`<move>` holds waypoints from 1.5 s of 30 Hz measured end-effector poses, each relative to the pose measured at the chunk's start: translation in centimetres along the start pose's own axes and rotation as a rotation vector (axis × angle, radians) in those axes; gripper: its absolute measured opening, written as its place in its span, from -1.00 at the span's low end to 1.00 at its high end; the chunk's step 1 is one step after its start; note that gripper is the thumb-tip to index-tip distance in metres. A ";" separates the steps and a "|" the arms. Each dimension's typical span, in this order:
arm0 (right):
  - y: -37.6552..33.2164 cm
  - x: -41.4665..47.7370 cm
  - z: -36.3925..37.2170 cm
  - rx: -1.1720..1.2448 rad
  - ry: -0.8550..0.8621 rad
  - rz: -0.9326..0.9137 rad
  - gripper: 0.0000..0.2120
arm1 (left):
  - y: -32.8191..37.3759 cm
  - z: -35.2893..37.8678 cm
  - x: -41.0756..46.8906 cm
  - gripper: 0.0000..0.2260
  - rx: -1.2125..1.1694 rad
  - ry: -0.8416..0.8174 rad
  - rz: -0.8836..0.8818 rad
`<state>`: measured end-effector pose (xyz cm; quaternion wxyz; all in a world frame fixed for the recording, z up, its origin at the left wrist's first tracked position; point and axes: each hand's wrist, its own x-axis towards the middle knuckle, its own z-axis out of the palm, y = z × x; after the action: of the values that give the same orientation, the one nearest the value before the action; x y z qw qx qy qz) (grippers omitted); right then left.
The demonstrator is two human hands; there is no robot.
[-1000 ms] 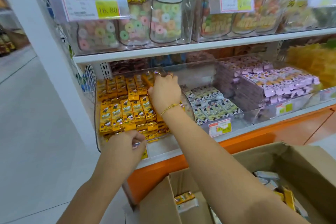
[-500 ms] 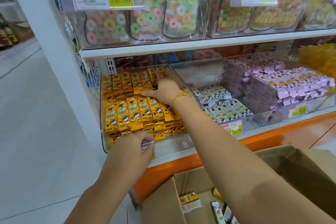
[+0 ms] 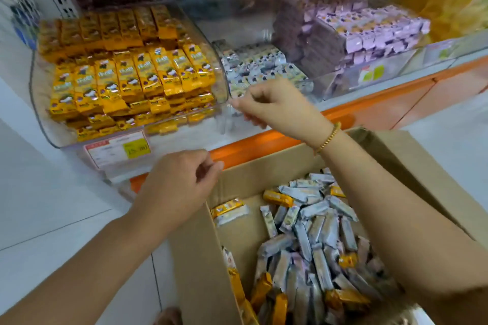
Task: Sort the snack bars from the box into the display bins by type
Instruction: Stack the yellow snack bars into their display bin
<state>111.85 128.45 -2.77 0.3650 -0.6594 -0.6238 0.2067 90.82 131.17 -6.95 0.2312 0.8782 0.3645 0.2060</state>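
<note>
Nearest the camera, the cardboard box (image 3: 196,250) holds a heap of silver and orange snack bars (image 3: 311,240), lying below both forearms. Over its far-left corner hovers the left hand (image 3: 179,185), fingers loosely curled, holding nothing. Farther on, the right hand (image 3: 274,105), equally empty and loosely curled, hangs above the shelf edge (image 3: 253,144), just before the pale-bar bin (image 3: 315,88). Beyond, 3 clear bins hold yellow bars (image 3: 126,74), pale bars (image 3: 258,63) and purple bars (image 3: 369,31).
</note>
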 end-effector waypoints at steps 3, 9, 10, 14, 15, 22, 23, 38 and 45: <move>8.3 -5.0 0.7 -0.179 -0.157 0.257 -0.64 | -0.5 4.0 -1.0 -0.79 0.055 -0.223 -0.093; 22.9 -15.9 5.4 -0.291 -0.564 0.691 -0.84 | -1.0 11.3 -4.3 -0.47 0.200 -0.600 -0.396; 23.9 -17.5 6.6 -0.248 -0.616 0.707 -0.83 | -0.9 12.0 -4.9 -0.37 0.210 -0.609 -0.421; 23.3 -20.5 11.4 -0.034 -0.742 0.678 -0.61 | -1.2 13.5 -6.7 -0.20 0.237 -0.630 -0.519; 22.8 -20.7 12.4 -0.018 -0.795 0.642 -0.50 | -1.4 13.6 -6.9 -0.19 0.239 -0.644 -0.518; 21.1 -23.0 18.2 -0.254 -1.067 0.298 0.04 | -2.1 12.9 -6.9 -0.17 0.254 -0.685 -0.476; 21.0 -23.5 18.7 -0.258 -1.071 0.286 0.04 | -2.0 12.8 -6.8 -0.18 0.263 -0.689 -0.466; 19.9 -21.4 15.0 0.254 -0.619 0.599 -0.56 | -0.5 10.6 -4.6 -0.27 0.233 -0.724 -0.522; 12.0 -14.2 6.8 0.656 -0.029 0.405 -0.60 | 0.6 7.8 -3.0 -0.57 -0.635 -0.494 -0.720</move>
<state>113.06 116.64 -18.68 0.4993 -0.6146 -0.3867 0.4728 93.33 126.60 -13.51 0.6200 0.6070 0.4971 0.0012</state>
